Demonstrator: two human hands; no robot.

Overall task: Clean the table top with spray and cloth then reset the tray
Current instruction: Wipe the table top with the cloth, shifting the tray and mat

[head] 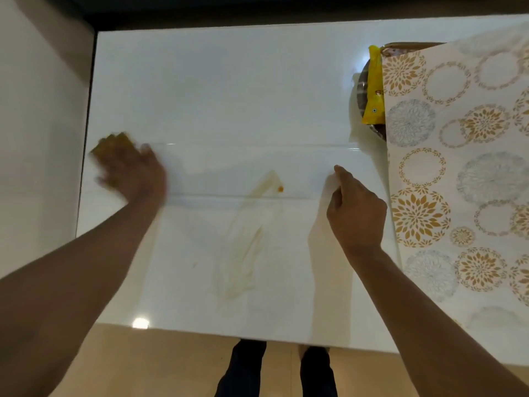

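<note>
My left hand (131,167) is blurred near the table's left edge, closed over a yellow-brown cloth (114,140) pressed on the white table top (229,87). My right hand (355,207) rests on the table at the right with the fingers curled and the index finger touching the surface, holding nothing. Between the hands lie a brownish smear (246,253) and a small orange spot (280,189). A dark round tray (361,93) sits at the back right, partly under a patterned cover. No spray bottle is in view.
A floral-patterned table cover (463,167) is folded back over the table's right side. A yellow packet (374,90) lies on the tray. A wall stands to the left of the table. My feet show below the near table edge.
</note>
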